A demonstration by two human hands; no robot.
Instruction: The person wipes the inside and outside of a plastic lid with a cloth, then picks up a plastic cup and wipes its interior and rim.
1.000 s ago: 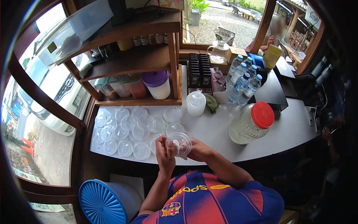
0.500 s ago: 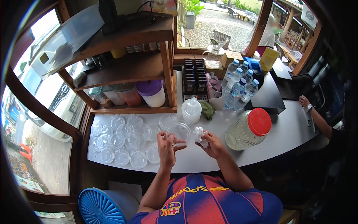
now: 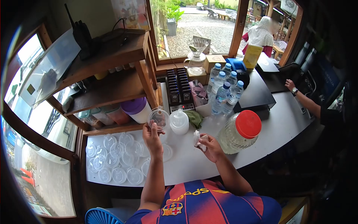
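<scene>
At the white counter (image 3: 223, 156), left hand (image 3: 152, 135) held a clear plastic lid (image 3: 159, 118) raised up, fingers pinched on its lower rim, lid lifted clear of the surface and showing in front of the white tub with purple lid (image 3: 136, 110). Right hand (image 3: 210, 146) was closed on a crumpled white tissue (image 3: 196, 137), hovering just above the counter, apart from the lid. More clear lids (image 3: 115, 158) lay spread out flat at the left end of the counter, below the wooden shelf (image 3: 112, 89). Small white container (image 3: 179, 121) sat just right of the raised lid; big jar with red cap (image 3: 238, 131) further right, water bottles (image 3: 223, 91) behind it. Another person's hand (image 3: 290, 84) rested at the far right edge. Judgement: wiping goes best with the rim pinch kept light so the thin plastic doesn't flex or crack, tissue worked round the inside face and the groove, fingers off the wiped area, and the lid tilted to the window light to check for streaks.
</scene>
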